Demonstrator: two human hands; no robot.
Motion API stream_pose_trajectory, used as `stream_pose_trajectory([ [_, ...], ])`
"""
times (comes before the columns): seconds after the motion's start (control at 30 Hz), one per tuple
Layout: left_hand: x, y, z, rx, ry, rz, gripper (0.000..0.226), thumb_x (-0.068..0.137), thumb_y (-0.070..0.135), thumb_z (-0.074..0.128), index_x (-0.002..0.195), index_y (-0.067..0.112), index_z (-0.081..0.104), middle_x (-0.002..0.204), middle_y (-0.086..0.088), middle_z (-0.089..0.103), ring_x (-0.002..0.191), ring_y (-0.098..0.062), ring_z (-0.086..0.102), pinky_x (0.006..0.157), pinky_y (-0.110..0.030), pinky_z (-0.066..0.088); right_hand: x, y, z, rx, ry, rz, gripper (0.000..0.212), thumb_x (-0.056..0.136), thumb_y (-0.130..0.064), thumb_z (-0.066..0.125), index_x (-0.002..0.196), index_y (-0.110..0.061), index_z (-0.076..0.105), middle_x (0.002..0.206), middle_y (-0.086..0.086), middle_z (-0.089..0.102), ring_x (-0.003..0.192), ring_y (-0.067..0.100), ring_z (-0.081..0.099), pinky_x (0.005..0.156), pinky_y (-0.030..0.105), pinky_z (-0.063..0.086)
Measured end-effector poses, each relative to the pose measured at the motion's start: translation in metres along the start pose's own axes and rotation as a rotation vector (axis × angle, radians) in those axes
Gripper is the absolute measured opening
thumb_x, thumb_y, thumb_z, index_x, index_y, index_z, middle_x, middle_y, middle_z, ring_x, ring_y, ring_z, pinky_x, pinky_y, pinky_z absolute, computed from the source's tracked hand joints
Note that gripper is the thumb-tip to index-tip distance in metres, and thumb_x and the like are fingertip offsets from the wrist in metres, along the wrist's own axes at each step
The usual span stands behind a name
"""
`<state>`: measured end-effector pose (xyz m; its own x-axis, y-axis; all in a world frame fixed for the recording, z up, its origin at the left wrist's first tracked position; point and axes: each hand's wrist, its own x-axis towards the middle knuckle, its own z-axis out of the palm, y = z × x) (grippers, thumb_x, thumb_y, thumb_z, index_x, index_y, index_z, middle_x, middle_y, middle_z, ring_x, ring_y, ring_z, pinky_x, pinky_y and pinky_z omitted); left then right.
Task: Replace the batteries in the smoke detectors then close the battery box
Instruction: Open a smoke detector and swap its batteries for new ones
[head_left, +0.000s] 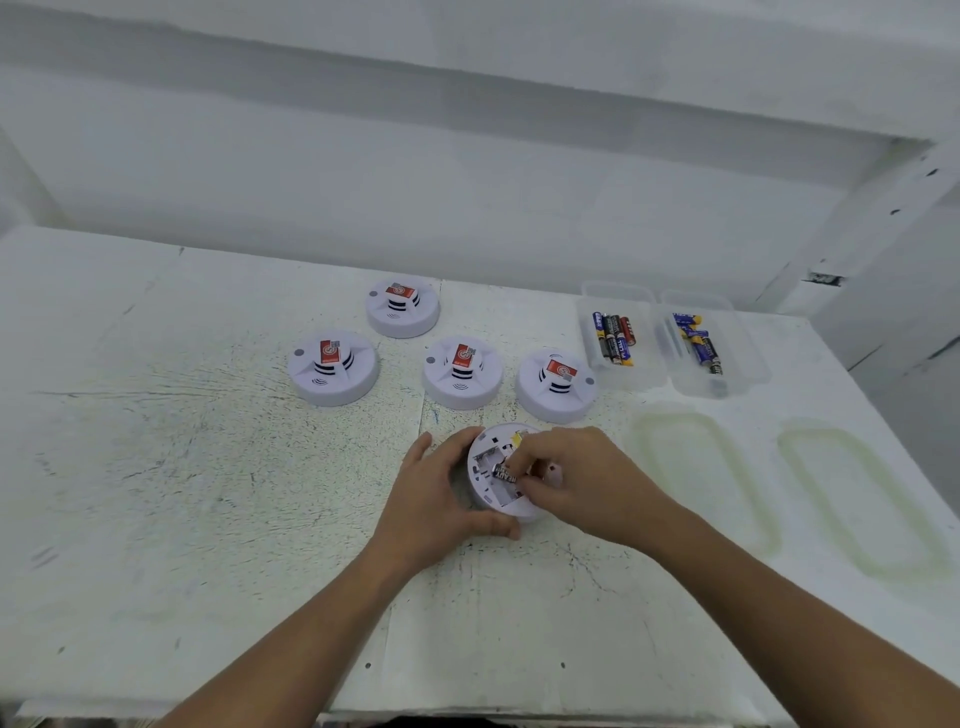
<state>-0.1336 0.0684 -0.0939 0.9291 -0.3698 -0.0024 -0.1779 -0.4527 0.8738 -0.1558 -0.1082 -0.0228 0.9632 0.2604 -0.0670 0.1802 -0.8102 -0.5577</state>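
Note:
A white smoke detector (485, 457) lies upside down on the table with its battery bay exposed. My left hand (441, 493) grips its left rim. My right hand (576, 480) pinches a silver battery (505, 474) lying in the bay. Several more detectors stand upright behind it, among them one at the far middle (402, 307), one at the left (332, 368) and one right of centre (555, 384). Two clear open battery boxes (621, 332) (711, 345) at the right hold several batteries each.
Two translucent box lids (696, 467) (857, 499) lie flat on the table's right side. The white, scuffed table (208, 493) ends at a front edge near the bottom, and a white wall rises behind it.

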Motion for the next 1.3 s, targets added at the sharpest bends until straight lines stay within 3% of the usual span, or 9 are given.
stream_pose_trajectory([
  [0.13, -0.001, 0.006, -0.002, 0.042, 0.020, -0.019, 0.102, 0.046, 0.048, 0.090, 0.135, 0.033, 0.043, 0.109, 0.044, 0.040, 0.098, 0.037, 0.019, 0.116, -0.027, 0.010, 0.008, 0.016, -0.024, 0.622, 0.119, 0.297, 0.014, 0.079, 0.002, 0.070, 0.089, -0.008, 0.068, 0.082, 0.005, 0.073, 0.072, 0.014, 0.067, 0.067, 0.024, 0.056],
  [0.3, -0.002, 0.007, -0.003, 0.033, 0.014, -0.070, 0.102, 0.046, 0.047, 0.090, 0.134, 0.039, 0.040, 0.110, 0.047, 0.035, 0.117, 0.013, 0.013, 0.117, -0.029, 0.011, 0.034, 0.054, -0.071, 0.888, 0.407, 0.500, 0.011, 0.081, 0.010, 0.064, 0.083, -0.001, 0.064, 0.076, 0.010, 0.066, 0.062, 0.019, 0.063, 0.060, 0.027, 0.058],
  [0.47, 0.000, 0.005, -0.002, 0.041, 0.019, -0.086, 0.106, 0.043, 0.051, 0.090, 0.136, 0.039, 0.039, 0.112, 0.043, 0.037, 0.125, 0.005, 0.011, 0.118, -0.035, 0.015, 0.060, 0.097, -0.105, 0.438, 0.545, 0.599, 0.012, 0.079, 0.006, 0.065, 0.069, 0.000, 0.064, 0.077, 0.017, 0.066, 0.061, 0.027, 0.063, 0.066, 0.037, 0.059],
  [0.6, 0.001, 0.001, -0.002, 0.056, 0.011, -0.104, 0.109, 0.041, 0.055, 0.089, 0.136, 0.043, 0.038, 0.117, 0.041, 0.040, 0.142, -0.009, 0.010, 0.117, -0.038, 0.021, 0.086, 0.109, -0.104, -0.086, 0.450, 0.620, 0.010, 0.078, 0.004, 0.058, 0.079, 0.012, 0.062, 0.076, 0.024, 0.067, 0.063, 0.032, 0.065, 0.056, 0.033, 0.052],
  [0.67, 0.002, 0.000, -0.001, 0.065, 0.008, -0.110, 0.110, 0.041, 0.054, 0.089, 0.137, 0.043, 0.037, 0.114, 0.045, 0.036, 0.144, -0.013, 0.009, 0.116, -0.039, 0.022, 0.095, 0.105, -0.096, -0.286, 0.373, 0.595, 0.015, 0.081, 0.005, 0.055, 0.067, 0.003, 0.051, 0.065, 0.013, 0.056, 0.056, 0.023, 0.053, 0.048, 0.025, 0.043],
  [0.77, 0.001, 0.000, 0.000, 0.066, 0.009, -0.112, 0.111, 0.040, 0.054, 0.089, 0.138, 0.042, 0.037, 0.116, 0.044, 0.035, 0.145, -0.013, 0.009, 0.115, -0.038, 0.021, 0.102, 0.104, -0.084, -0.447, 0.303, 0.568, 0.031, 0.084, 0.007, 0.051, 0.063, -0.008, 0.035, 0.075, 0.012, 0.055, 0.067, 0.025, 0.052, 0.055, 0.028, 0.040],
  [0.87, 0.002, -0.002, 0.000, 0.052, 0.003, -0.119, 0.111, 0.041, 0.054, 0.090, 0.138, 0.042, 0.037, 0.116, 0.047, 0.033, 0.145, -0.012, 0.008, 0.114, -0.038, 0.021, 0.105, 0.107, -0.079, -0.494, 0.273, 0.570, 0.030, 0.085, 0.007, 0.049, 0.063, -0.009, 0.036, 0.082, 0.015, 0.058, 0.076, 0.029, 0.058, 0.060, 0.028, 0.040],
  [1.1, 0.002, -0.005, 0.001, 0.064, -0.001, -0.126, 0.112, 0.040, 0.057, 0.088, 0.138, 0.043, 0.037, 0.117, 0.048, 0.034, 0.145, -0.012, 0.008, 0.113, -0.038, 0.023, 0.110, 0.114, -0.081, -0.477, 0.206, 0.566, 0.033, 0.085, 0.008, 0.045, 0.060, -0.011, 0.033, 0.058, 0.003, 0.041, 0.054, 0.016, 0.045, 0.041, 0.021, 0.028],
  [1.3, 0.002, -0.004, 0.001, 0.055, 0.016, -0.132, 0.111, 0.039, 0.056, 0.089, 0.137, 0.044, 0.038, 0.119, 0.045, 0.038, 0.144, -0.010, 0.009, 0.112, -0.037, 0.023, 0.115, 0.121, -0.087, -0.428, 0.268, 0.563, 0.017, 0.084, 0.008, 0.049, 0.071, -0.003, 0.045, 0.058, 0.007, 0.044, 0.050, 0.016, 0.042, 0.043, 0.022, 0.032],
])
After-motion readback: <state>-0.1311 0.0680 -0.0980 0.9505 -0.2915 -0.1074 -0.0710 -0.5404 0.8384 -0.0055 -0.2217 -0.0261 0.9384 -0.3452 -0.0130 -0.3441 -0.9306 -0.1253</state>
